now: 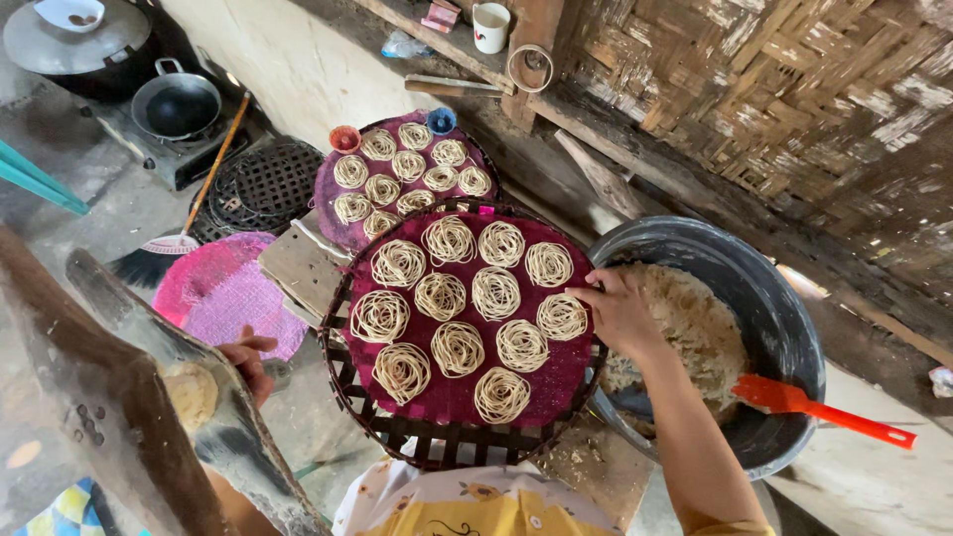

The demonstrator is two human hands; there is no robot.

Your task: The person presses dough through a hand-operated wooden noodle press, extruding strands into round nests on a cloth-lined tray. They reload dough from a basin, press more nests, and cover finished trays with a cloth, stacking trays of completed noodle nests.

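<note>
Noodle nest [562, 316], pale coil, lying at the right edge of the maroon mat [452, 397]; right hand [620, 310] reaches in from the right, fingertips resting on this nest, fingers loosely extended rather than clenched; whether they actually pinch it cannot be told

Mat: round, maroon, laid on a dark woven round tray [417, 437]; carries about a dozen like coils in rough rows, none overlapping

Left hand [248, 359]: low left, beside the tray's left rim, partly hidden behind a blurred wooden press [149, 407]; fingers curled, its grip cannot be told; a lump of pale dough [191, 394] sits in the press just beside it

Basin [784, 308]: large, dark, round, to the right of the tray, under the right wrist; holds pale crumbly dough mass [695, 328]; an orange-red spatula [824, 407] lies across its lower right rim, handle pointing outward

Second mat [333, 203]: purple, behind the first, loaded with smaller coils; a small red cup [344, 138] and a small blue cup [441, 120] at its far edge

Pink mat [223, 293]: bare, left of the tray

Ledge at top: white mug [489, 27] with small dark marking, a flat pink packet [439, 15] beside it, a clear crumpled wrapper [405, 45] further left

Black wok [178, 103] on a stove, upper left
</note>
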